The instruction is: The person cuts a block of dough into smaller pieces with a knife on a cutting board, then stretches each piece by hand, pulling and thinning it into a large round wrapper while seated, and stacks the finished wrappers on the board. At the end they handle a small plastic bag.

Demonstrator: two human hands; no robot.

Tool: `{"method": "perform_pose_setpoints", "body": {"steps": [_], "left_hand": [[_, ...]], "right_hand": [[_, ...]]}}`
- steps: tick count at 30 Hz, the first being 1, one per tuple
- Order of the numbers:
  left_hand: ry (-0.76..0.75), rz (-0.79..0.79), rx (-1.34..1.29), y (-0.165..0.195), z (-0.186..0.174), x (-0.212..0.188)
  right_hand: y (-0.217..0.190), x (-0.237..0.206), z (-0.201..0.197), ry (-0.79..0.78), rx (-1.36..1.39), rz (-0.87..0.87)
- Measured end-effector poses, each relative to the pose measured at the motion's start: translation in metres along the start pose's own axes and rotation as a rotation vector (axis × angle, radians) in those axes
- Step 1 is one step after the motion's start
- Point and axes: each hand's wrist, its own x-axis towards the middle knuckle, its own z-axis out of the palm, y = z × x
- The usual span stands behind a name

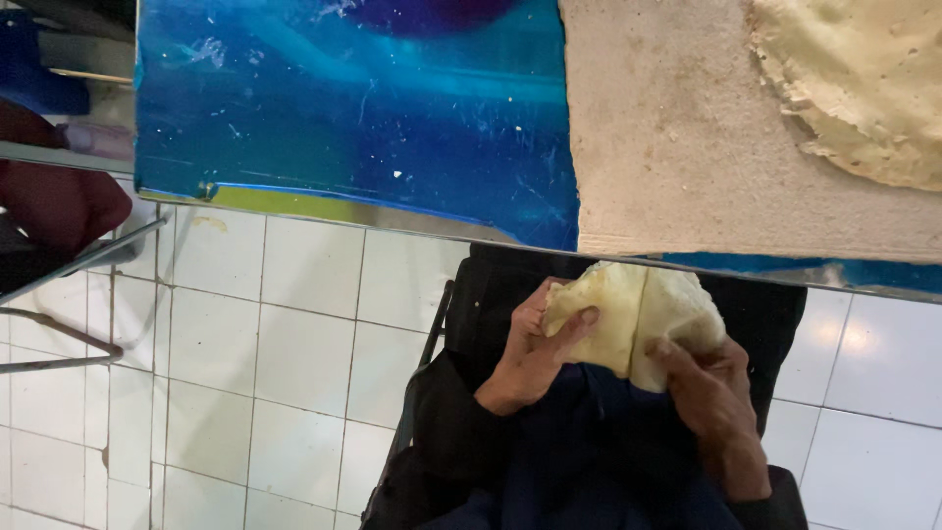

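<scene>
L hand (530,348) + R hand (708,388) both grasp pale yellow folded dough round (633,319), held over lap, below near edge of blue table (353,108). Fold crease visible; appears part-shaped. Second flat dough sheet (863,83) on beige cloth (667,137), far-right corner, untouched.

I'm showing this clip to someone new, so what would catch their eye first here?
First, the pale folded dough at lower centre, gripped by the left hand and right hand over the lap. Above it, a glossy blue tabletop fills the upper left. At top right, a flat rough-edged dough sheet lies on a beige cloth.
</scene>
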Motion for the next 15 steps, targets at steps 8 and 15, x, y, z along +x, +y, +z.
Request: {"method": "perform_pose_setpoints", "body": {"steps": [8,15], "left_hand": [[-0.022,0.022,0.068,0.029,-0.011,0.002],[0.009,-0.014,0.037,0.054,-0.02,-0.002]], "right_hand": [[0.017,0.004,-0.037,0.001,0.335,-0.094],[0.049,0.006,-0.104,0.02,0.376,-0.308]]}}
